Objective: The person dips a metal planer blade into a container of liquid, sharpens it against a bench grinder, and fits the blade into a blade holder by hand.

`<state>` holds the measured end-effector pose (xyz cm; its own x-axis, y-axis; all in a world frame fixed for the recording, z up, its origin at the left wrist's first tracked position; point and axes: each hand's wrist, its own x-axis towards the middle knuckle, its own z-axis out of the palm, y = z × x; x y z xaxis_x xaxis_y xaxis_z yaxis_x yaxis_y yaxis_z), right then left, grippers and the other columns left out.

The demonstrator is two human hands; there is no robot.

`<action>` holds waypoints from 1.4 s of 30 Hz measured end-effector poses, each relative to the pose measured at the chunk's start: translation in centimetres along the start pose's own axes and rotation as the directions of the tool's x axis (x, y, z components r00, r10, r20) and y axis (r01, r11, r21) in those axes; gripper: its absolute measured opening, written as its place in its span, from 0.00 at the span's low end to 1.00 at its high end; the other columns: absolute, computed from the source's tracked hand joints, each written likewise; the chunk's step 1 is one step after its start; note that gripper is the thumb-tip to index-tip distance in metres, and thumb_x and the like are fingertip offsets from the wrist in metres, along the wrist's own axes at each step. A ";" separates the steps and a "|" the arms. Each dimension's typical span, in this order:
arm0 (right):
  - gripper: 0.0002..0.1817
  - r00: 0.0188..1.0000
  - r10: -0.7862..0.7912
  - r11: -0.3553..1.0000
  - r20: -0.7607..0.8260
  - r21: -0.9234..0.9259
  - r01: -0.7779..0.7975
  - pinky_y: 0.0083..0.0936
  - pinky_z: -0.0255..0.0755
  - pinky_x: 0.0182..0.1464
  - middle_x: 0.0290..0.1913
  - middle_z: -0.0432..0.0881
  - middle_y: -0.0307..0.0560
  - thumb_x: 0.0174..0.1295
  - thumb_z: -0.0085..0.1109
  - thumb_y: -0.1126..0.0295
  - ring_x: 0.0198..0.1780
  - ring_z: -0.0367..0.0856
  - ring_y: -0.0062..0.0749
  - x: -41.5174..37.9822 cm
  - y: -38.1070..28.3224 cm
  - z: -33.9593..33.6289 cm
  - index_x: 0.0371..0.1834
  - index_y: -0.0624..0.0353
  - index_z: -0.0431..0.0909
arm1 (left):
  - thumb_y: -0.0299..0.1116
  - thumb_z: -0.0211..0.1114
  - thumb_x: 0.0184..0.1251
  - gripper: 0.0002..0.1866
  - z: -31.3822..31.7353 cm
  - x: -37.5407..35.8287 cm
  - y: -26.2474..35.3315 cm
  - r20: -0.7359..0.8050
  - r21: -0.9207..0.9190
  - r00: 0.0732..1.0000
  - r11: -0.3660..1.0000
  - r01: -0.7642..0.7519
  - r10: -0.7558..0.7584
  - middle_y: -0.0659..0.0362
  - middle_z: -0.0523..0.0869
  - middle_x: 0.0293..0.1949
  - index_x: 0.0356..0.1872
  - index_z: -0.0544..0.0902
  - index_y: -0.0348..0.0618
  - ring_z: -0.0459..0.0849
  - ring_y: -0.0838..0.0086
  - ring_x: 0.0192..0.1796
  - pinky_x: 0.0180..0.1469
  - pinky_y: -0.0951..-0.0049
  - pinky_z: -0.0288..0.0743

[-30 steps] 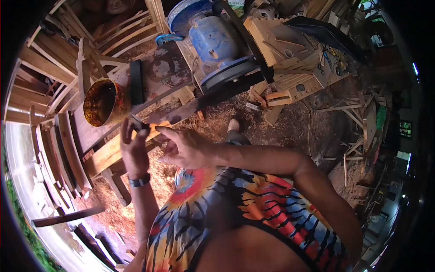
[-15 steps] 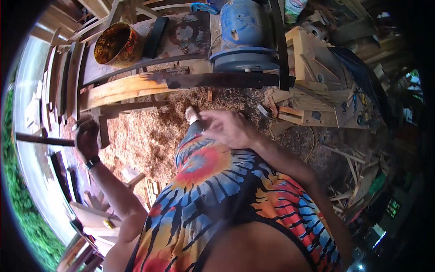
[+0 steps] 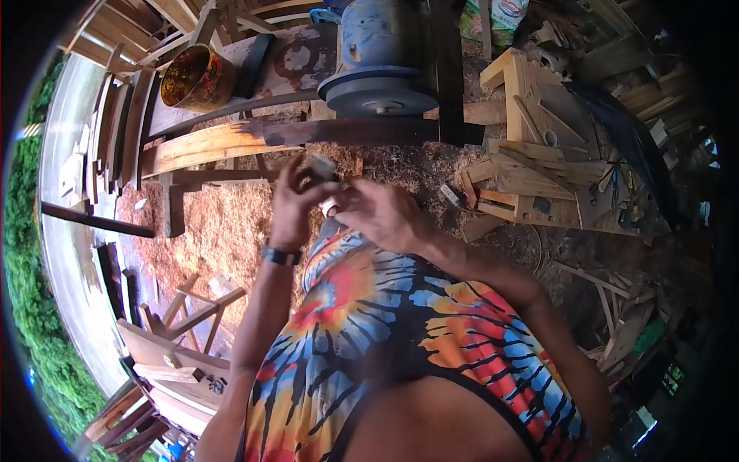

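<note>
My left hand point(image 3: 294, 208), with a dark band on its wrist, is raised in front of my body. Its fingers are closed around a small greyish, flat-ended piece point(image 3: 323, 164), partly hidden and too blurred to name. Close beside it, my right hand point(image 3: 381, 217) has loosely bent fingers pointing toward the left hand, and nothing shows in them. Beyond both hands stands a blue motor point(image 3: 377, 35) with a round grey grinding disc point(image 3: 381, 94), behind a scorched wooden beam point(image 3: 208, 146).
A stained bucket point(image 3: 198, 78) sits on the bench at the far left. Wood shavings point(image 3: 223, 212) cover the ground. Stacked timber point(image 3: 539, 173) and hand tools lie to the right. A dark bar point(image 3: 96, 219) and small wooden frames point(image 3: 192, 312) are at the left.
My left hand has come in from the far left beside the dark bar to meet my right hand. The small greyish piece now shows in it. The view has shifted slightly.
</note>
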<state>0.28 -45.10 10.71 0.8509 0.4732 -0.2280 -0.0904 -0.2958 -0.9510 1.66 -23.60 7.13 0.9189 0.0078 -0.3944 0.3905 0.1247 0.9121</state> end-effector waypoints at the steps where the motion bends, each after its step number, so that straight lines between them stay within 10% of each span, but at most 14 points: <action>1: 0.31 1.000 0.012 0.999 -0.028 -0.051 -0.014 0.35 0.86 0.53 0.50 0.89 0.64 0.67 0.70 0.58 0.49 0.93 0.49 -0.6 -0.5 -0.9 0.61 0.75 0.77 | 0.33 0.87 0.50 0.57 2.2 -0.4 0.0 0.026 0.062 0.999 0.998 -0.030 0.028 0.45 0.82 0.61 0.79 0.60 0.30 0.86 0.61 0.57 0.62 0.62 0.84; 5: 0.19 0.948 0.010 0.937 -0.318 0.333 0.102 0.31 0.85 0.47 0.43 0.92 0.53 0.70 0.67 0.67 0.47 0.93 0.33 -3.3 1.0 -0.5 0.59 0.68 0.81 | 0.30 0.84 0.56 0.53 6.7 -2.0 0.8 0.087 0.001 0.996 1.000 -0.014 0.014 0.47 0.80 0.63 0.79 0.60 0.27 0.81 0.62 0.65 0.68 0.62 0.77; 10: 0.19 0.872 0.112 0.991 -0.477 0.122 -0.061 0.29 0.83 0.51 0.50 0.91 0.50 0.69 0.70 0.71 0.47 0.91 0.29 -3.7 0.4 -1.7 0.60 0.68 0.81 | 0.30 0.77 0.67 0.39 7.4 -1.9 1.7 0.035 -0.089 0.997 0.994 -0.064 0.067 0.46 0.82 0.63 0.75 0.68 0.27 0.82 0.64 0.66 0.68 0.66 0.77; 17: 0.23 0.784 0.036 0.951 -0.619 0.262 0.163 0.24 0.83 0.51 0.54 0.85 0.51 0.68 0.66 0.79 0.51 0.88 0.28 -2.3 3.2 -0.7 0.67 0.67 0.78 | 0.19 0.73 0.68 0.22 6.6 0.3 0.5 0.005 -0.154 0.996 0.984 -0.088 0.090 0.48 0.86 0.56 0.60 0.77 0.31 0.86 0.68 0.60 0.63 0.71 0.81; 27: 0.32 0.586 -0.338 0.939 -0.737 -0.222 0.262 0.24 0.82 0.57 0.63 0.77 0.55 0.68 0.61 0.87 0.62 0.83 0.35 -1.2 2.9 -2.2 0.77 0.62 0.72 | 0.15 0.72 0.68 0.14 6.5 1.2 0.8 0.044 -0.216 0.951 0.932 -0.291 0.307 0.54 0.86 0.49 0.52 0.80 0.31 0.89 0.72 0.53 0.56 0.73 0.86; 31: 0.24 0.580 -0.059 0.972 -0.813 0.087 0.220 0.22 0.83 0.50 0.50 0.91 0.53 0.68 0.67 0.83 0.48 0.91 0.29 -0.5 3.9 -2.2 0.67 0.68 0.76 | 0.16 0.73 0.68 0.13 6.7 2.2 0.1 0.050 -0.253 0.956 0.930 -0.268 0.289 0.55 0.88 0.47 0.50 0.81 0.31 0.89 0.73 0.49 0.54 0.74 0.86; 42: 0.15 0.492 -0.251 0.968 -0.834 -0.226 0.111 0.26 0.86 0.43 0.39 0.91 0.52 0.65 0.74 0.78 0.42 0.94 0.35 1.5 4.8 -3.0 0.49 0.66 0.79 | 0.21 0.77 0.67 0.14 7.9 2.9 0.5 0.000 -0.105 0.968 0.963 -0.249 0.251 0.53 0.93 0.44 0.50 0.84 0.31 0.90 0.77 0.46 0.49 0.77 0.85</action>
<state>2.71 -48.31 6.46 0.8724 -0.3849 0.3013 0.1244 -0.4213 -0.8984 4.97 -31.31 7.32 0.9875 0.0384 -0.1531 0.1410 0.2221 0.9648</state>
